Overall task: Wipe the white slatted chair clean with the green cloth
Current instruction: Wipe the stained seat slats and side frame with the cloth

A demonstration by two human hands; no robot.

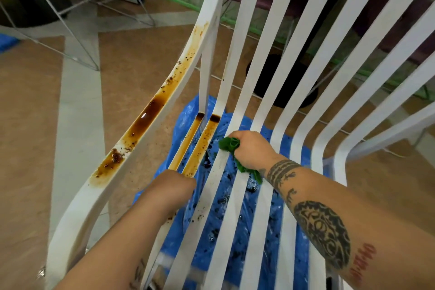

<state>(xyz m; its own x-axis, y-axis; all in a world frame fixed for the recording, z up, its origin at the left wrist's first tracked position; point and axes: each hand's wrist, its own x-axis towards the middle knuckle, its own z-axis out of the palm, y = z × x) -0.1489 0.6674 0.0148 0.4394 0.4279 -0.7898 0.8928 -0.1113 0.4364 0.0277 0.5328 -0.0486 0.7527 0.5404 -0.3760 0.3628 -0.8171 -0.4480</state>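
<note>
Fingers of the right hand (251, 148) are curled tight around the bunched green cloth (229, 145), pressing it down on a seat slat; a tail of the cloth trails back under the wrist. Those of the left hand (174, 183) are hidden: the hand is bent down between two slats at the near end of the stained ones, so whether they grip anything cannot be told.

Around and beneath both hands spreads the white slatted chair (292, 92), its long slats running up and away from the right-hand fingers into the backrest and back toward the camera as the seat. Left of the left hand curves the chair's armrest (150, 110), carrying a long pool of dark brown liquid (146, 117) with gritty specks along it. Under the seat, showing through the gaps below both hands, lies a blue plastic sheet (209, 249) spotted with dark drips. Between the two hands, just ahead of the left one, two narrow slats (197, 146) are coated in brown liquid, darkest at their far ends. The slat the cloth rests on shows only faint smears and a few dark flecks near the left forearm.
</note>
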